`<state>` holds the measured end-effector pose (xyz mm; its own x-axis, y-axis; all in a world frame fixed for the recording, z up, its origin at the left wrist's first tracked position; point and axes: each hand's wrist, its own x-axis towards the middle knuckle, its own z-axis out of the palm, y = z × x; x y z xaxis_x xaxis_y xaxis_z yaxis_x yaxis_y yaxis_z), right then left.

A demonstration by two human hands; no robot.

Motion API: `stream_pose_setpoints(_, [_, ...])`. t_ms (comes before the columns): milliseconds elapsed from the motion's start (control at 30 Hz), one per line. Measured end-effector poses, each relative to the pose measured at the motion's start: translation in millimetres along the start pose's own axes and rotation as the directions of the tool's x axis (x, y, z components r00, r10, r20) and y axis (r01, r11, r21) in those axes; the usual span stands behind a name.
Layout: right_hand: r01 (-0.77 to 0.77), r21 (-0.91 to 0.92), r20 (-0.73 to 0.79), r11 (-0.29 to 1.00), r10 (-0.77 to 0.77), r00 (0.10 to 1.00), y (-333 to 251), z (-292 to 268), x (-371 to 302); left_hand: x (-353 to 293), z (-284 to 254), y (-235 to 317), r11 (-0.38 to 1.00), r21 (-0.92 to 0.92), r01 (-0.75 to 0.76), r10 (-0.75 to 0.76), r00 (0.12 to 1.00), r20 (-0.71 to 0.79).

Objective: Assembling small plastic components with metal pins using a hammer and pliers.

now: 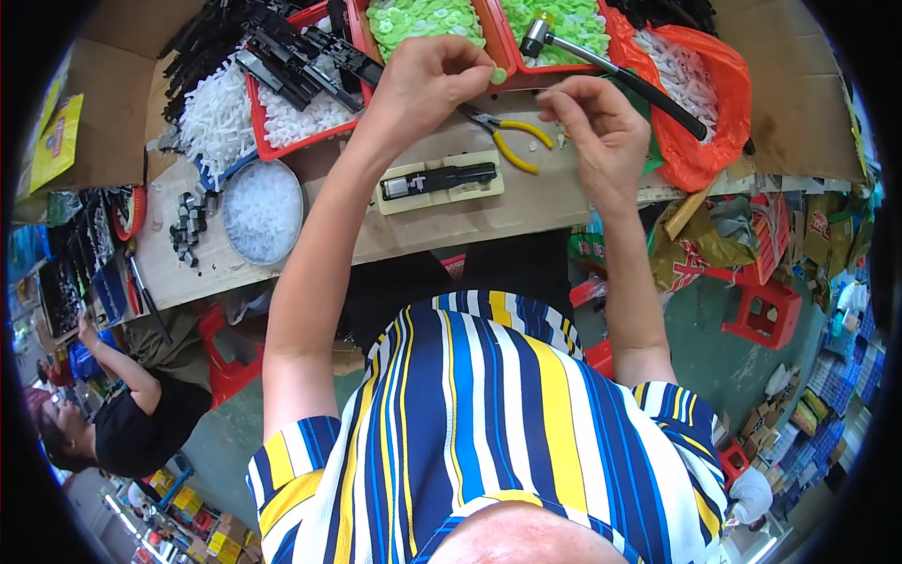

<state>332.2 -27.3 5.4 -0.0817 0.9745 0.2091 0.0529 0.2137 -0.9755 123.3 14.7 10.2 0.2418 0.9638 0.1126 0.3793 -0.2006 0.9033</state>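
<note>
My left hand [434, 86] is closed in a pinch on a small light-green disc [499, 75], just in front of a red bin's green pieces [423, 23]. To its right, my right hand [603, 132] is raised with thumb and fingertips together; whatever it may hold is too small to make out. Between and below both hands, a black and silver toy-gun-like part [442, 180] lies in a cream holder [481, 194] on the bench. Pliers with yellow handles [507, 143] rest between my hands.
A hammer [620, 77] lies across the second green-piece bin [512, 47] and a red bag [728, 122] of white pieces. Black parts [301, 61] are heaped at left. A round tray [299, 221] holds clear pieces. Another person [141, 414] sits at far left.
</note>
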Motion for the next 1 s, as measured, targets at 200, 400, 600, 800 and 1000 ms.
stream_pose_setpoints(200, [0.208, -0.115, 0.036, 0.971, -0.206, 0.978, 3.5, 28.5, -0.5, -29.6, -1.2, 3.8, 0.794, -0.561, 0.233, -0.199, 0.972, 0.122])
stream_pose_setpoints(400, [0.325, -0.246, 0.041, 0.913, -0.326, 0.945, 2.6, 41.6, -3.0, -42.9, -4.8, -0.7, 0.742, -0.62, 0.256, -0.231, 0.965, 0.123])
stream_pose_setpoints(600, [0.538, -0.477, 0.137, 0.695, -0.546, 0.826, 4.4, 52.9, -7.9, -50.9, -3.5, -3.3, 0.733, -0.639, 0.235, -0.246, 0.967, 0.073])
stream_pose_setpoints(800, [0.49, -0.41, 0.077, 0.769, -0.506, 0.859, 10.2, 58.0, -15.3, -61.9, -0.8, -6.5, 0.662, -0.71, 0.24, -0.266, 0.961, 0.077])
stream_pose_setpoints(1000, [0.18, -0.024, -0.006, 0.983, -0.18, 0.984, 12.6, 50.6, -22.3, -73.7, 3.9, -2.0, 0.802, -0.579, 0.144, -0.205, 0.978, -0.041])
